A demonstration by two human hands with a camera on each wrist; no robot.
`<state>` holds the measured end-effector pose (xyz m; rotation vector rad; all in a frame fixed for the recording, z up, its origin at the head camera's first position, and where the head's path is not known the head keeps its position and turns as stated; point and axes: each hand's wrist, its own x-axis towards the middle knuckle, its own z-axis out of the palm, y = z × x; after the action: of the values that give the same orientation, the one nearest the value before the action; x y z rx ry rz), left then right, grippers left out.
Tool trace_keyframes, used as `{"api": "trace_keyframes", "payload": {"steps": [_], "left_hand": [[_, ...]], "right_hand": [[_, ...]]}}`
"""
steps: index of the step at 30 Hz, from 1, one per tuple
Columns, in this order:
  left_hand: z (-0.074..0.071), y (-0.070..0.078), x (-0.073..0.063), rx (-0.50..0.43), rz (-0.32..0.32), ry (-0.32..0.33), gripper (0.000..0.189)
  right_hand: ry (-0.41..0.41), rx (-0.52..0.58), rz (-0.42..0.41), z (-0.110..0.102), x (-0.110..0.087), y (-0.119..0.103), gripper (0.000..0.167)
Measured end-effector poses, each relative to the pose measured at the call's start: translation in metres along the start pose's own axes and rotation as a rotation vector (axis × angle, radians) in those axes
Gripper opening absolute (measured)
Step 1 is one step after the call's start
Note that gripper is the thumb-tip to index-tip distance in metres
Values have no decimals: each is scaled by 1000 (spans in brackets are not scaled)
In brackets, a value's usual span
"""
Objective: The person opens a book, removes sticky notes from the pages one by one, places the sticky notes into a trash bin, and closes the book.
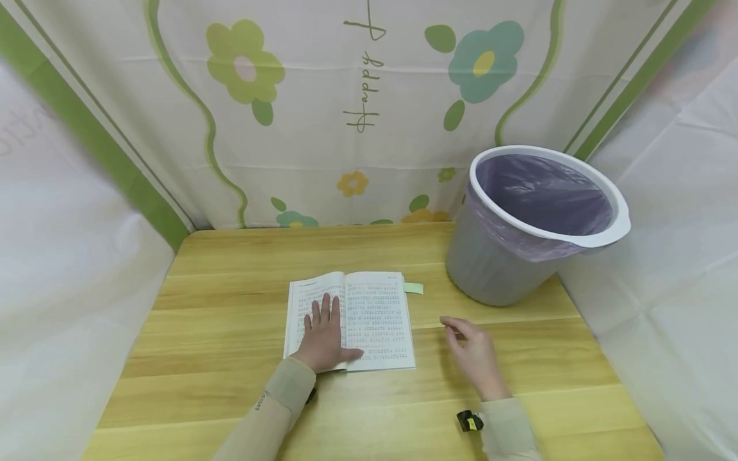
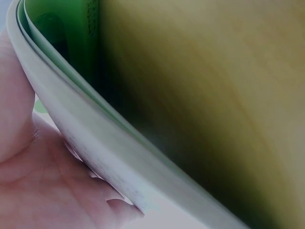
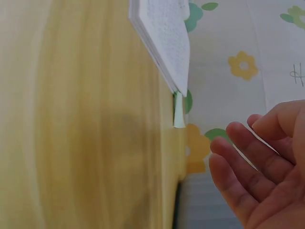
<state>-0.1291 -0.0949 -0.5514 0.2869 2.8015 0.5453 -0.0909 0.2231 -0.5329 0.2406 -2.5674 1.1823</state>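
An open book (image 1: 377, 320) with printed pages lies on the wooden table. My left hand (image 1: 321, 338) rests on its left page, fingers spread, with the thumb reaching across onto the right page. In the left wrist view, the palm (image 2: 43, 191) is against the book's curved page edges (image 2: 119, 148), and a green cover shows beneath. From the right side of the book sticks out a pale green strip (image 1: 413, 288). To the right of the book is my right hand (image 1: 474, 355), its fingers loosely bent. The right wrist view shows nothing between those fingers (image 3: 238, 183).
A grey bin (image 1: 490, 269) lined with a purple bag stands at the table's back right, beyond my right hand. Floral cloth (image 1: 311, 153) hangs behind the wooden table (image 1: 219, 307), and white cloth borders both sides.
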Motion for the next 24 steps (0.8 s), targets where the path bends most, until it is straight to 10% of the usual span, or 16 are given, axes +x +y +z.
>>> {"api": "trace_keyframes", "payload": {"steps": [24], "left_hand": [[-1, 0, -1, -9, 6, 6, 132]], "right_hand": [[-121, -5, 101, 42, -8, 0, 23]]}}
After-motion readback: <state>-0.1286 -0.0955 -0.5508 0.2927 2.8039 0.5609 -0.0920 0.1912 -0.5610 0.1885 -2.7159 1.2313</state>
